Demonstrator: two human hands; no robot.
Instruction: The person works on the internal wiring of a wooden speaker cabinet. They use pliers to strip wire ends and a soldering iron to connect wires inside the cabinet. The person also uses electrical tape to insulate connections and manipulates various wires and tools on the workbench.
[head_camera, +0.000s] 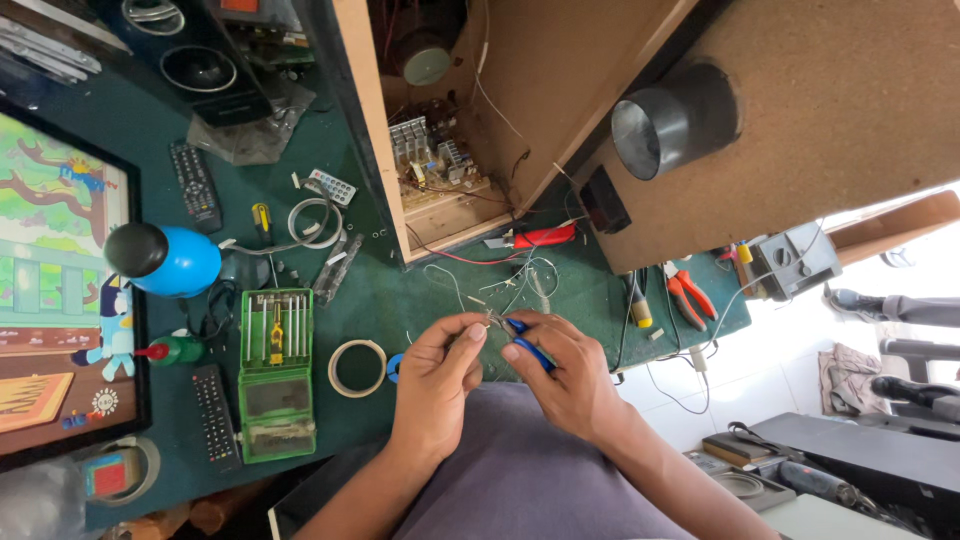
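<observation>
My right hand (562, 372) grips small pliers with blue handles (530, 345), their jaws pointing left. My left hand (440, 370) pinches a thin wire (497, 318) right at the plier jaws. Both hands meet just above my lap, at the near edge of the green bench (380, 290). More thin white wires (520, 275) trail from the hands up to an open wooden speaker cabinet (560, 120) lying on its side, with a circuit board (430, 155) inside.
A green screwdriver case (276, 370) lies open to the left, beside a tape roll (357, 367) and two remotes (215, 415). A red-handled tool (540, 238), orange pliers (688, 293), a blue round object (165, 260) and a framed picture (55, 290) also sit here.
</observation>
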